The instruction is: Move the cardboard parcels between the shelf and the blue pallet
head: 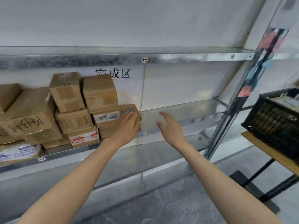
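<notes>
- The left hand (127,126) is bare — the back of it shows, with slender fingers.
- The right hand (169,126) is bare too, thumb and fingers plain to see.
- The left forearm (77,173) is uncovered from the wrist to the bottom of the view, smooth and widening toward the elbow.
- The right forearm (218,175) looks the same — bare along all its visible length.

- Front of the low parcel (128,109) partly hidden behind the left hand (127,126).
- Leftmost parcels (8,94) cut off by the left edge.
- Black crate (275,123) cut off at the right edge, contents blurred.
- Shelf labels (145,59) too small to read.
- First character of the wall sign (119,73) half hidden behind a stacked parcel (99,91).
</notes>
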